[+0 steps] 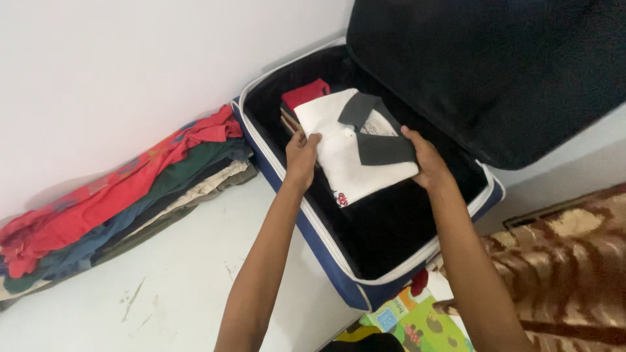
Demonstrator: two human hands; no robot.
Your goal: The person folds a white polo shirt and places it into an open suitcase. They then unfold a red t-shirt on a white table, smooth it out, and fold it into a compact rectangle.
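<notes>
A folded white polo shirt with a dark grey collar [345, 146] lies inside an open dark blue suitcase [326, 251]. My left hand [301, 155] grips the shirt's left edge. My right hand [425, 160] holds its right edge by the collar. The shirt rests on a stack of folded clothes, with a red garment [305, 94] showing at the far corner. The rest of the suitcase's black lining in front of the shirt is bare.
The suitcase lid [495, 72] stands open against the wall at the upper right. A pile of red, green, blue and beige clothes [117, 208] lies on the white floor along the wall at left. A brown patterned blanket [567, 274] and a colourful mat [417, 322] sit at the lower right.
</notes>
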